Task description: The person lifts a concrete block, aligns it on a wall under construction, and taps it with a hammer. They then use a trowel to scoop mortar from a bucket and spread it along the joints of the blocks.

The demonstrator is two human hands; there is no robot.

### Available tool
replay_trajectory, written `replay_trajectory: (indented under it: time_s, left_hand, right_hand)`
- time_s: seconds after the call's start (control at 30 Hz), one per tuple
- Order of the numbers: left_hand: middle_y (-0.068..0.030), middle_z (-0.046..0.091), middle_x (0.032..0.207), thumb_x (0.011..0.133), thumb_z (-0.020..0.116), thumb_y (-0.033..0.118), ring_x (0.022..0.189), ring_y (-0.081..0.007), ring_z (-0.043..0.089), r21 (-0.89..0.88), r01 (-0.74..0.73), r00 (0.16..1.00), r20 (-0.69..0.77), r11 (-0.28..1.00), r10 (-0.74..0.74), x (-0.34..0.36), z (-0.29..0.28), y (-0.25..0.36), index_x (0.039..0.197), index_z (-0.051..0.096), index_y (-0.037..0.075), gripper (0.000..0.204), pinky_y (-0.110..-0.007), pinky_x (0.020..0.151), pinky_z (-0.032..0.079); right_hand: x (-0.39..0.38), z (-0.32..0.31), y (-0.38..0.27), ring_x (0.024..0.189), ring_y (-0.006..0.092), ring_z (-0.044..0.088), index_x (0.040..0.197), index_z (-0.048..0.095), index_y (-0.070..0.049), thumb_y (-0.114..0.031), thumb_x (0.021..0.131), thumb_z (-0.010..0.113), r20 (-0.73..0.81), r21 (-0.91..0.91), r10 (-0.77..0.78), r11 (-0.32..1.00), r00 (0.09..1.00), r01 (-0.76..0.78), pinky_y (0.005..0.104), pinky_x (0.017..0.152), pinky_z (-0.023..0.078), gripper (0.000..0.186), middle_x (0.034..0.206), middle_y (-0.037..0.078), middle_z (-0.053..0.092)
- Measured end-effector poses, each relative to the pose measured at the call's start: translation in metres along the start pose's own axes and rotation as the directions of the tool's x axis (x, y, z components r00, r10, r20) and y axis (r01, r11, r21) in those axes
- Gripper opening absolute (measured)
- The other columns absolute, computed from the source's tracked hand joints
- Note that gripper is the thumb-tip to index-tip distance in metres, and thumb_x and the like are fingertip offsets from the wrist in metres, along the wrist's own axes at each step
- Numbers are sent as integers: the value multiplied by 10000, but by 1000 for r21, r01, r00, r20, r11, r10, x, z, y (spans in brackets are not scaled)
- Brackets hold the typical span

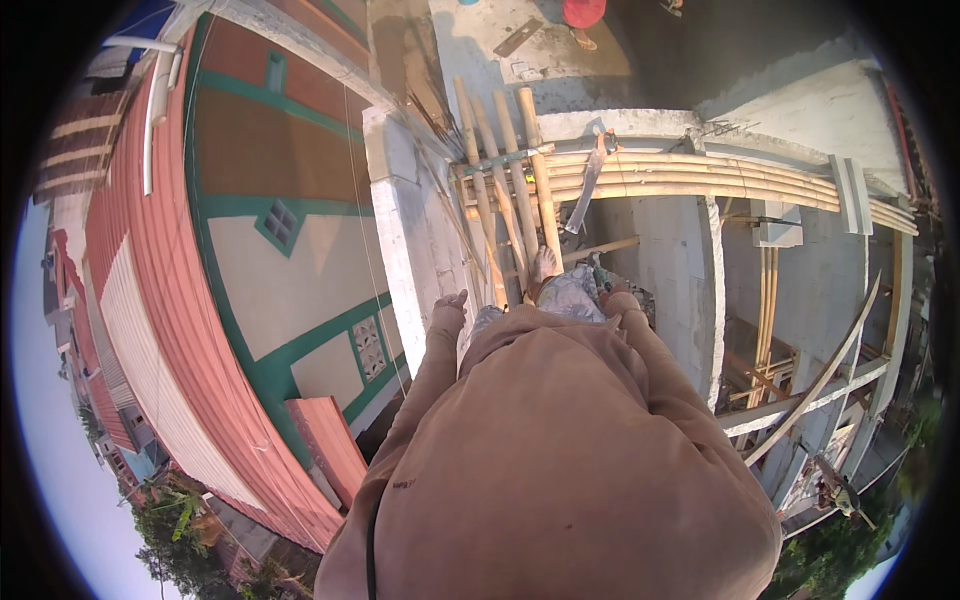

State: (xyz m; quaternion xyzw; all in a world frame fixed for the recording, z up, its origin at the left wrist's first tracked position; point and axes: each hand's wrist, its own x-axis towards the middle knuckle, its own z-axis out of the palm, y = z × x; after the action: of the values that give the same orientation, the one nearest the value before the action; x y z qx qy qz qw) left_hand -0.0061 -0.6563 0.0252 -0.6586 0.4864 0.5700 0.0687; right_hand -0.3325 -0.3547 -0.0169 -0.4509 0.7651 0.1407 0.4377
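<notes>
My left hand hangs beside the pale block wall, its fingers curled in with nothing visible in them. On the other side, my right hand is down by my knee in patterned trousers. Its fingers look closed, and whatever they may hold is too small and dim to name. One bare foot rests on bamboo poles laid side by side ahead of me. A handsaw with an orange handle lies across the bamboo bundle, its blade pointing toward me.
Below on the right, block walls enclose a deep drop. Grey blocks sit on the bundle's far right. A long curved board leans at right. Left stands a green-trimmed house with red metal roofing. A person in red is far ahead.
</notes>
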Motion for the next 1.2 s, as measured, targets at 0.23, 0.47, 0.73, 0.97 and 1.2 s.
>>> replay_trajectory:
  time_s: [0.23,0.47,0.73,0.97,1.2]
  left_hand:
    - [-75,622,684,907,691,456,569,-177,571,158,-369,930,55,916,365,41,1,-3,995,688,-3,467,-349,542,470]
    - [-111,679,739,948,602,491,631,-233,634,697,-710,374,492,-99,786,83,-12,34,1029,714,17,494,-379,639,513]
    - [-117,713,1033,893,636,331,976,-254,673,755,-624,769,547,201,330,102,18,144,1238,619,63,438,-373,864,519]
    - [-163,715,1054,1023,404,418,975,-278,688,556,-765,454,823,-324,341,162,69,223,1206,644,96,442,-387,869,525]
    - [-79,660,828,965,624,410,752,-230,648,480,-275,814,578,833,-64,207,130,323,1048,642,78,343,-431,584,504]
  right_hand:
    - [-46,-92,4,1130,449,622,1222,637,-15,-422,967,509,2,409,311,867,951,-284,500,940,518,497,1183,288,648]
    - [-41,-44,35,1085,439,643,1154,657,15,-449,973,533,99,760,557,492,825,-424,486,890,520,513,1105,295,670]
    - [-54,31,20,1098,443,637,1117,662,53,-457,946,569,425,839,649,-20,631,-544,488,892,509,546,1098,298,676]
    - [-59,49,-14,1103,395,655,1107,697,-21,-407,932,578,296,770,596,312,746,-556,469,886,518,439,1105,217,707]
    - [-23,2,-57,882,285,716,1238,591,-86,-204,905,619,258,625,514,557,818,-547,431,709,562,354,892,111,721]
